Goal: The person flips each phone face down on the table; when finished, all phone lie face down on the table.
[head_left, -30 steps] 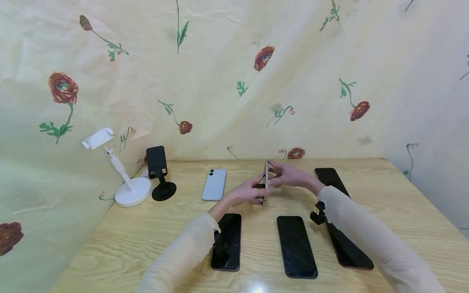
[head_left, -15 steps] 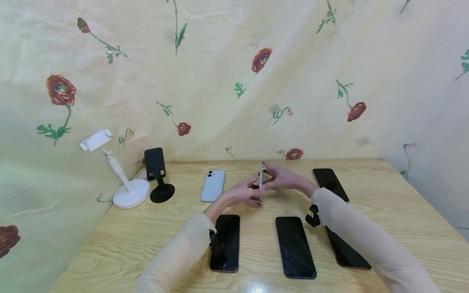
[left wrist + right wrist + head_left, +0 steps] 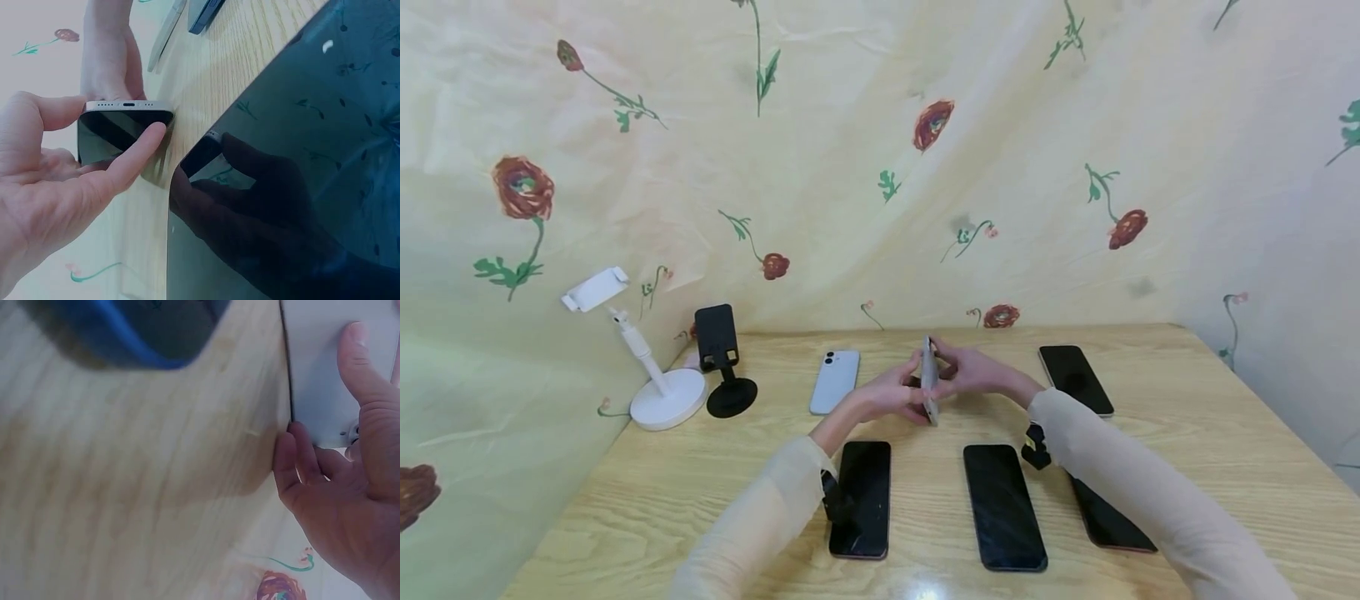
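A phone (image 3: pixel 929 385) with a pale back is held on its long edge between both hands, over the back middle of the table. My left hand (image 3: pixel 891 393) grips it from the left; in the left wrist view its thumb and fingers hold the sides near the charging-port end, with the dark screen (image 3: pixel 115 132) toward the palm. From the other side my right hand (image 3: pixel 976 372) grips the far end. The right wrist view shows that thumb flat on the white back (image 3: pixel 319 369), fingertips at the edge near the camera.
A light phone (image 3: pixel 835 382) lies face down at back left. Dark-screened phones lie at front left (image 3: pixel 865 500), front middle (image 3: pixel 1006 508), back right (image 3: pixel 1077 379) and under the right sleeve (image 3: pixel 1108 517). A white stand (image 3: pixel 668 400) and a black stand (image 3: pixel 732 396) stand far left.
The held phone has shifted a little left and turned from edge-on, so more of its pale back faces the head camera. Both hands moved with it, and the right sleeve shifted left.
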### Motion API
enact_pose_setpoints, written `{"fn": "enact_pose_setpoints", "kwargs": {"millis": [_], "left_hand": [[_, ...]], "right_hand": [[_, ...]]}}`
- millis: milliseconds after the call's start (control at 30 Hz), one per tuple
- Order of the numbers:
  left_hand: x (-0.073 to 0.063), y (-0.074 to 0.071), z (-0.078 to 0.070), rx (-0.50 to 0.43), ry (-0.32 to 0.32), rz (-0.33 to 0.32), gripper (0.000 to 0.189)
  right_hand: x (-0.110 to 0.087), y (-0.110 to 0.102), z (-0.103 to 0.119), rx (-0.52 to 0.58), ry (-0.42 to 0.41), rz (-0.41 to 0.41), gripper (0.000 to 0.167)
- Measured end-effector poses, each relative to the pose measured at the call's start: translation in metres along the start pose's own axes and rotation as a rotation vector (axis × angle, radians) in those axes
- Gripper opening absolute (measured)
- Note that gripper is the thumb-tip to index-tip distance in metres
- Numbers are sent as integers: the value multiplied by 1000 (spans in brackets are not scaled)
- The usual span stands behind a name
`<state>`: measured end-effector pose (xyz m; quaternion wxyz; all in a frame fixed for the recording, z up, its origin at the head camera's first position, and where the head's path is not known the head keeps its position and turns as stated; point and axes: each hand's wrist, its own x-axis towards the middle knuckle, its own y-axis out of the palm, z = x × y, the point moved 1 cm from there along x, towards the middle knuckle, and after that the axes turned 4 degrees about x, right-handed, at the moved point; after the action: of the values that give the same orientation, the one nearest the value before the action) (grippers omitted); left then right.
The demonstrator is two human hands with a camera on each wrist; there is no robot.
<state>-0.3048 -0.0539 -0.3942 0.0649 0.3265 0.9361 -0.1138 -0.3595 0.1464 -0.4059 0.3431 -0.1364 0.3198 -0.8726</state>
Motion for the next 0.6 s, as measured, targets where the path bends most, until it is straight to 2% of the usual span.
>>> {"fn": "enact_pose_setpoints", "kwargs": {"millis": [333, 600], "left_hand": [[-4, -7, 2, -21, 60, 37, 83], [-5, -10, 7, -10, 89, 19, 85]], "right_hand": [[0, 7, -5, -66, 30, -5, 111], [-1, 12, -2, -57, 41, 6, 106]]}}
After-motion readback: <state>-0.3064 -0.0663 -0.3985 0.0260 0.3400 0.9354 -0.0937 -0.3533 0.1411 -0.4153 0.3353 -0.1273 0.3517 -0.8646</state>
